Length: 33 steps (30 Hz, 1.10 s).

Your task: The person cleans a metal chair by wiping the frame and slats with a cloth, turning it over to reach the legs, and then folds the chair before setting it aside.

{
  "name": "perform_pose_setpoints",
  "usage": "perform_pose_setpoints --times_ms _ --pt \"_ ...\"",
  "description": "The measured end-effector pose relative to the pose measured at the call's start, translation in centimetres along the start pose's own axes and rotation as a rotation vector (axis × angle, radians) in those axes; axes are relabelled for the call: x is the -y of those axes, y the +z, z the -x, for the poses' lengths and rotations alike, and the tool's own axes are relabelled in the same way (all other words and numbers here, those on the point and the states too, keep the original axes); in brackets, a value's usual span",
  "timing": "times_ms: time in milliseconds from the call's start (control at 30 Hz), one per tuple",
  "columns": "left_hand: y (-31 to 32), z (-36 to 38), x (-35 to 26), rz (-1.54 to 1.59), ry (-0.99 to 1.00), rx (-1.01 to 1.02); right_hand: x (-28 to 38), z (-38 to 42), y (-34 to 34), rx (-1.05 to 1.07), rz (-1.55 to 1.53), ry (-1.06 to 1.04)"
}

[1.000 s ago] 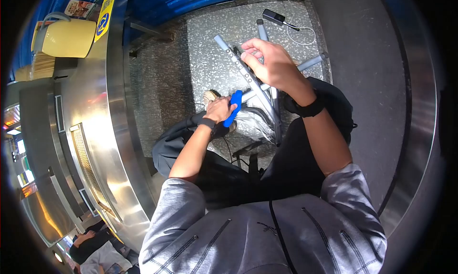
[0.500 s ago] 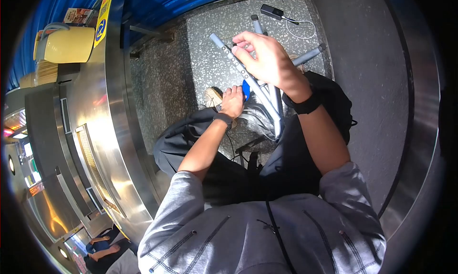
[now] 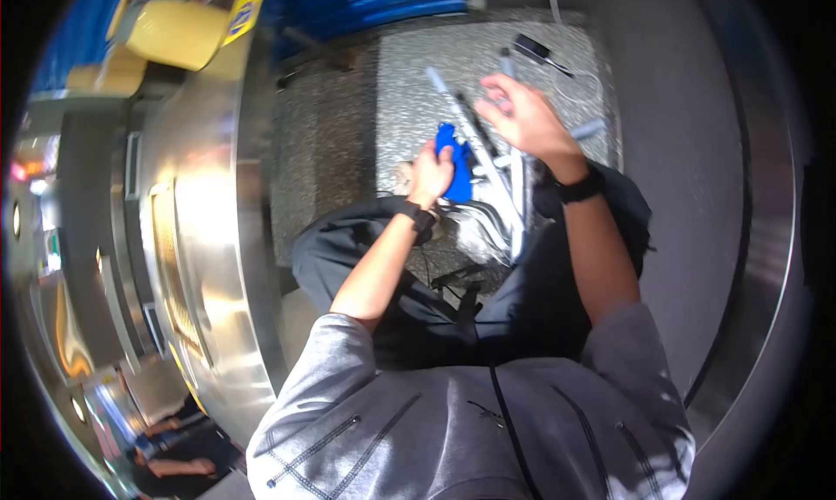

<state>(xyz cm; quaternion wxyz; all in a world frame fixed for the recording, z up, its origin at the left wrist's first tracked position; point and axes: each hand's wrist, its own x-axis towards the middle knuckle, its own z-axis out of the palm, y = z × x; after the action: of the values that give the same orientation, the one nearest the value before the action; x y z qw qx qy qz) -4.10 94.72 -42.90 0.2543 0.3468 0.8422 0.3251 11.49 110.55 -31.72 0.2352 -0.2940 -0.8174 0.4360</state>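
My left hand (image 3: 432,174) is closed on a blue cloth (image 3: 456,165), which hangs beside the metal tubing. My right hand (image 3: 527,124) hovers over the far part of the frame, fingers loosely curled and a gap between thumb and fingertips. Nothing shows in that gap. Between my knees stands a grey metal tubular frame (image 3: 492,180); one long tube slants away from me and others branch to the right. Crumpled clear plastic (image 3: 477,232) lies near its base. The image is blurred, so the frame's kind cannot be told.
A black device (image 3: 532,47) with a white cable (image 3: 585,89) lies on the speckled floor beyond the frame. A steel counter (image 3: 209,239) runs along the left, with a yellow container (image 3: 178,32) farther off. A dark wall (image 3: 670,152) rises on the right. Another person's arm (image 3: 187,467) shows at lower left.
My left hand has lifted slightly with the blue cloth, which now shows much more. The right hand stays above the frame, its fingers a little looser. The whole view has shifted with head motion.
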Motion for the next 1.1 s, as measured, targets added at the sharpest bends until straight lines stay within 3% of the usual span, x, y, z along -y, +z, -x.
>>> perform_pose_setpoints --times_ms 67,100,167,200,267,300,333,367,467,567,700,733,867,1100 --pt "-1.0 -0.7 -1.2 0.178 -0.014 -0.033 1.6 0.7 -0.1 0.124 -0.081 -0.016" --pt "-3.1 1.0 -5.7 0.217 -0.097 -0.036 1.2 1.0 0.5 0.190 -0.122 -0.084" --pt "-3.7 0.8 -7.0 0.353 -0.010 0.033 2.8 1.5 1.0 0.313 -0.210 -0.088" --pt "-4.2 1.0 -8.0 0.459 0.070 0.062 0.5 1.1 2.8 0.242 -0.083 -0.341" --pt "-3.8 0.7 -8.8 0.761 0.220 0.072 1.5 1.2 2.6 0.292 -0.292 -0.205" --pt "-4.4 0.6 -8.8 0.709 0.269 0.013 2.9 1.5 2.0 0.316 -0.349 -0.113" --pt "-3.5 -0.7 -7.0 0.869 0.196 0.154 2.6 1.5 1.9 0.313 -0.205 -0.126" --pt "-6.2 1.8 -8.8 0.962 -0.016 0.177 0.7 1.3 2.1 0.323 -0.197 -0.169" --pt "-7.0 0.6 -5.5 0.778 0.194 0.078 -1.0 1.0 2.8 0.267 0.018 -0.129" --pt "-9.0 0.2 -4.3 0.585 0.297 -0.128 -6.7 -0.1 3.0 0.186 -0.063 -0.098" --pt "-14.4 1.0 -3.6 0.282 0.316 -0.293 -7.8 -0.4 2.6 0.103 -0.006 -0.058" --pt "-15.0 0.8 -3.1 0.084 0.392 -0.441 -7.6 -0.2 2.5 0.107 0.000 -0.067" --pt "-17.8 -0.3 -1.8 -0.155 0.513 -0.394 -6.9 0.4 2.6 0.101 0.043 -0.098" --pt "-19.3 -6.1 -5.4 -0.315 0.750 -0.528 -5.5 0.9 2.5 0.137 0.059 -0.094"
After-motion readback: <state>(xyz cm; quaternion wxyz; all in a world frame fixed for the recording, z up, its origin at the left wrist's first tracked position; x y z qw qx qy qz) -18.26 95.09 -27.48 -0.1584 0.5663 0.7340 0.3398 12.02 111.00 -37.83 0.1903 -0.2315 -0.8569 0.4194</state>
